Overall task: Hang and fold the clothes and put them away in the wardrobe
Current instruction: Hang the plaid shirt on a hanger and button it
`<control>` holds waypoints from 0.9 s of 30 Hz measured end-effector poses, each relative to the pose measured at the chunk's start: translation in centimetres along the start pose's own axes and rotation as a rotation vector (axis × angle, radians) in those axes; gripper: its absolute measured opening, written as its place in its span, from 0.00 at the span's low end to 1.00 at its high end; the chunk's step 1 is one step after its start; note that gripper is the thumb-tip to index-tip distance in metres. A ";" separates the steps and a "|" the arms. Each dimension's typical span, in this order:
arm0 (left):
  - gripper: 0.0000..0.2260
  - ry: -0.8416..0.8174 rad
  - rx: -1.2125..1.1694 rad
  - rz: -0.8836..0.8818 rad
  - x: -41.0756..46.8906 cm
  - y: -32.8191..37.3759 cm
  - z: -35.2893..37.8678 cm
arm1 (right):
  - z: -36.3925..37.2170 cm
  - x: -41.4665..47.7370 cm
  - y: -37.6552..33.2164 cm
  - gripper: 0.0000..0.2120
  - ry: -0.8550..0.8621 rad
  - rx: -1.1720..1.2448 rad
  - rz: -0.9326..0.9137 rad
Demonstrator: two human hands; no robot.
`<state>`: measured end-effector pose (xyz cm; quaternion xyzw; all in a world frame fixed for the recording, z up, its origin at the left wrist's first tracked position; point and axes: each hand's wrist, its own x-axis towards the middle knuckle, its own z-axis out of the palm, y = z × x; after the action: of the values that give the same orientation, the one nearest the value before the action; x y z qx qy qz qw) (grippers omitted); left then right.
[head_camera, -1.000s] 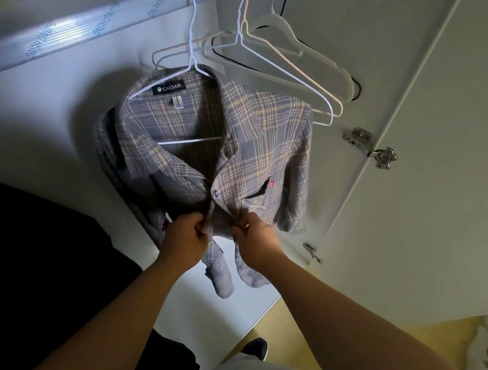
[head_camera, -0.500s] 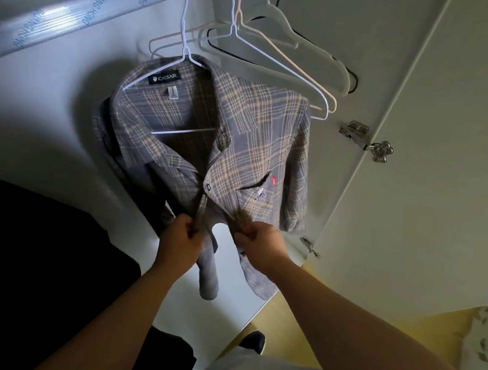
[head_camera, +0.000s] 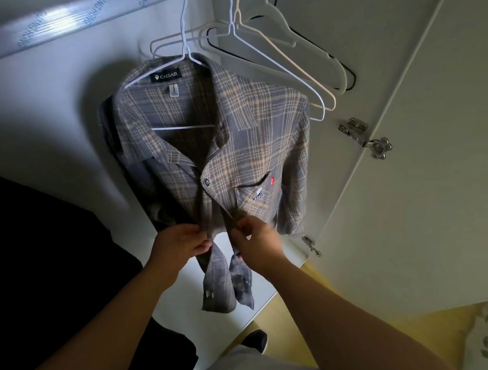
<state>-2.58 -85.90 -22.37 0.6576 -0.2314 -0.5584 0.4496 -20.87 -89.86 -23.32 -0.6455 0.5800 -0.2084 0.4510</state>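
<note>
well, the plaid shirt (head_camera: 256, 144) hangs on a white wire hanger (head_camera: 182, 126) hooked over the rail (head_camera: 73, 19) inside the wardrobe. its collar and black label sit up near the rail, with the front facing out. well below the rail, both hands meet at the shirt's front opening. the left hand (head_camera: 181, 243) has its grip closed on one edge of the placket, thumb and fingers pinching the cloth. the right hand (head_camera: 256, 245) pinches the opposite edge just beside it, its grip clamped on the fabric too. one snap (head_camera: 207, 182) above the hands, nearer the rail, looks fastened, though the folds there make that hard to be sure of. the shirt tails dangle past the hands, farthest from the rail. further along the rail to the right hang several empty hangers (head_camera: 310, 54), bunched together. beyond the rail's right end stands the open wardrobe door (head_camera: 433, 174) with a metal hinge (head_camera: 355, 130). down and left of the rail lies a dark mass of clothing (head_camera: 19, 251).
</note>
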 end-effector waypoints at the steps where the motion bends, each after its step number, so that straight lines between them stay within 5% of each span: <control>1: 0.06 0.018 0.022 0.004 -0.2 0.0 0.1 | 0.1 0.0 0.0 0.04 0.016 -0.042 -0.012; 7: 0.08 0.068 0.410 0.121 -0.7 0.5 0.7 | 1.1 0.0 -0.8 0.08 0.045 -0.152 -0.056; 14: 0.07 0.099 0.274 0.108 -0.9 0.7 2.1 | 1.5 0.0 -1.1 0.07 0.054 -0.169 -0.096; 27: 0.11 0.181 0.456 0.229 -0.4 0.1 2.6 | 1.9 -0.1 -1.2 0.05 0.057 0.066 -0.015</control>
<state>-5.10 -86.46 -22.04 0.7587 -0.3830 -0.3763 0.3690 -18.68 -89.23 -23.31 -0.6285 0.5805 -0.2492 0.4538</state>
